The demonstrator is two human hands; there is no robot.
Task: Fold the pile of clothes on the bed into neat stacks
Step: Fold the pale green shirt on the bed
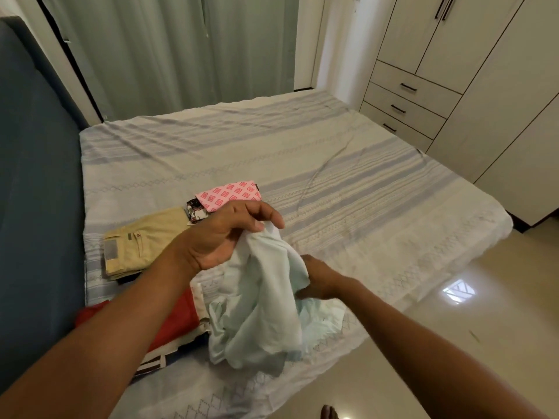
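Okay, the person stands at the near edge of the bed (332, 176) with both arms out over it. The left hand (223, 234) is raised, fingers and thumb curled tight round the top of a pale mint garment (266, 297), which hangs down bunched and crumpled, its lower end resting on the sheet near the bed's front edge. The right hand (320, 279) is lower, at the garment's right side, fingers curled into a fold of it (tips hidden by cloth). Left of the hands, folded khaki trousers (142, 243) lie flat near the blue headboard (36, 176). Just beyond them is a folded pink patterned cloth (230, 192) on top of a dark printed piece (195, 211). Under the left forearm lies a red garment (178, 316), unfolded, with a white and brown striped item (154, 361) just beside it toward the near edge. Grey-green curtains (181, 40) hang behind the bed, a cream wardrobe (453, 40) with drawers stands on the right, and the glossy floor (453, 328) shows a window reflection.
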